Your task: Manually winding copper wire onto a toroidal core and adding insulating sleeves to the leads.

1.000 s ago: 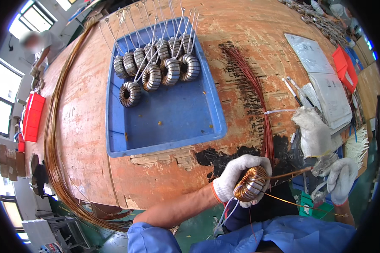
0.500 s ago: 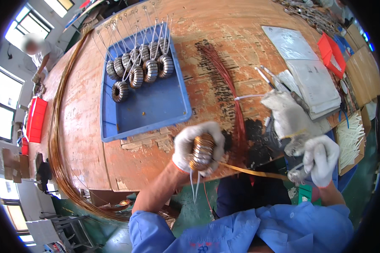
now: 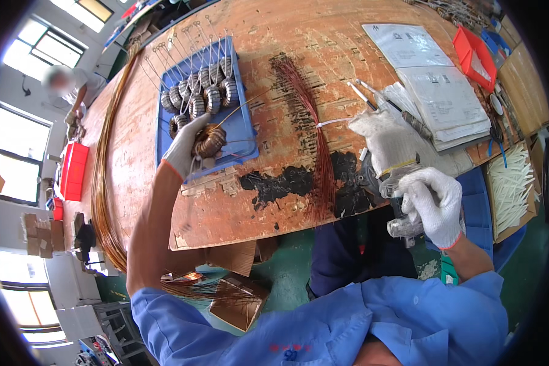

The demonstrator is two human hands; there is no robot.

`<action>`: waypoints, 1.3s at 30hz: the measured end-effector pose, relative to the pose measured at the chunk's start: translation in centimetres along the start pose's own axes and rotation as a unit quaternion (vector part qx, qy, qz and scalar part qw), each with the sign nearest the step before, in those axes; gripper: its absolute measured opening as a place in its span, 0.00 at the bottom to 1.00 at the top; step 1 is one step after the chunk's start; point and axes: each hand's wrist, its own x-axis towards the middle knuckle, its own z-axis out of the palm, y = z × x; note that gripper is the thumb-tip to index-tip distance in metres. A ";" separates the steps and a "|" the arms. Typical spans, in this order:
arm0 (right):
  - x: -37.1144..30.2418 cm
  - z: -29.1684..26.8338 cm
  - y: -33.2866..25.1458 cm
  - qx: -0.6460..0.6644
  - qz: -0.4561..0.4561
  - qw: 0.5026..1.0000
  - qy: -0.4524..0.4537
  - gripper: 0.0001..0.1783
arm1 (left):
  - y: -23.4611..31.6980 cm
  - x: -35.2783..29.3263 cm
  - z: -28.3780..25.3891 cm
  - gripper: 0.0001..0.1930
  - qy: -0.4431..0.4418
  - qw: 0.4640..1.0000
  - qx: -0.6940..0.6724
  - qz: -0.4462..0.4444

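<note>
My left hand (image 3: 186, 148), in a white glove, grips a copper-wound ring coil (image 3: 210, 141) over the near part of the blue tray (image 3: 250, 137). Stiff copper wire ends stick out of this coil. Beyond it, several similar ring coils (image 3: 196, 105) stand grouped in the tray, with long looped ties rising from them. At the table's front edge on the right, my gloved right hand (image 3: 433, 201) is closed beside a plastic-wrapped clamp-like fixture (image 3: 402, 228). Whatever its curled fingers hold is hidden. A whitish cloth wrap (image 3: 387, 140) covers the fixture's upper part.
A tied bundle of dark red wires (image 3: 323, 165) lies mid-table. Long copper wires (image 3: 99, 183) run along the left side. Papers (image 3: 442, 104), pen-like tools (image 3: 363, 96) and a red bin (image 3: 473, 59) lie at right, near a box of white strips (image 3: 511, 192). Another person (image 3: 82, 88) stands far left.
My left hand has carried the coil left and away from me, from the table's front edge to over the tray. The strip stretched toward the fixture no longer spans there. My right hand stays near the fixture.
</note>
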 end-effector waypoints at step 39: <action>0.8 -0.8 0.5 -0.149 -0.112 0.982 -0.041 0.06 | 4.8 7.3 -4.2 0.32 0.081 0.931 0.311 0.174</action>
